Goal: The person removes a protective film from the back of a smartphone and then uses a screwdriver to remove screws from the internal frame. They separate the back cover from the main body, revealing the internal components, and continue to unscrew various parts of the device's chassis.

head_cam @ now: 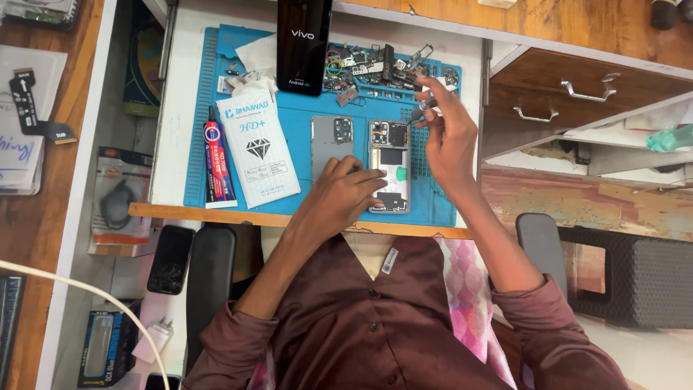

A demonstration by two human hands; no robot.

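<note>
Maroon shirt sleeves fill the bottom of the view, and from them both arms reach up to a blue work mat (303,119) on the bench. At the mat's middle lies an opened phone (390,165), back cover off, its camera block, metal shields and a green patch on show.

Left hand (345,193) rests flat on the lower half of the opened phone, fingers spread and pressing it down; its grip is not closed round anything. Right hand (449,139) hovers just right of the opened phone's upper end, thumb and fingers pinched shut on a slim screwdriver (424,106) whose tip points down toward the phone's top right corner, close to the camera block.

Just left of the opened phone lies a grey back cover (332,146), camera cut-out upward. Further left sit a white sachet (257,148) and a glue tube (215,160). Beyond the opened phone's top edge stands a black phone (304,43) beside a heap of loose small parts (379,66).

Judging by how things lie, the work looks partly through: the cover is already off and laid aside, and the inside is bare. The shields and board seem still in place, so screw work near the top appears to remain. Whether any screws are already out is too small to tell.
</note>
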